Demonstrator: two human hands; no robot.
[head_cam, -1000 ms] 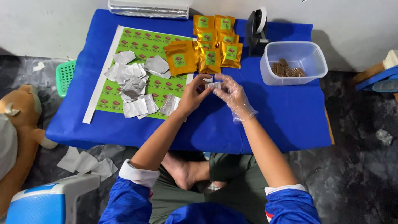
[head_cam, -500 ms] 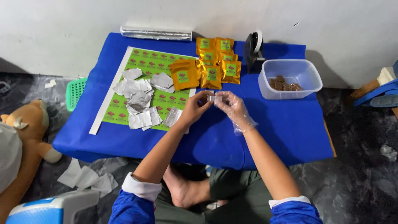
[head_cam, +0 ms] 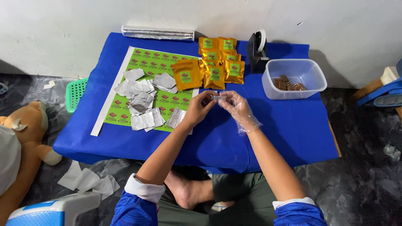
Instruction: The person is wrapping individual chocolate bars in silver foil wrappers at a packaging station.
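Note:
My left hand (head_cam: 200, 108) is bare and my right hand (head_cam: 237, 109), in a clear plastic glove, meets it above the blue table (head_cam: 289, 129). Together the fingertips pinch a small silvery foil-wrapped piece (head_cam: 215, 97). Just beyond the hands lie several orange pouches (head_cam: 213, 62) with green labels. To the left, loose foil squares (head_cam: 142, 100) are scattered over a green sticker sheet (head_cam: 155, 79). One foil square (head_cam: 176, 118) lies close beside my left wrist.
A clear plastic tub (head_cam: 294, 78) with brown pieces stands at the right rear. A tape dispenser (head_cam: 256, 51) and a foil roll (head_cam: 158, 33) sit by the wall. On the floor are a green basket (head_cam: 74, 94), a stuffed toy (head_cam: 26, 138) and paper scraps (head_cam: 86, 180).
The view has shifted slightly, and my hands stay together over the table, still working the small foil piece between the fingertips.

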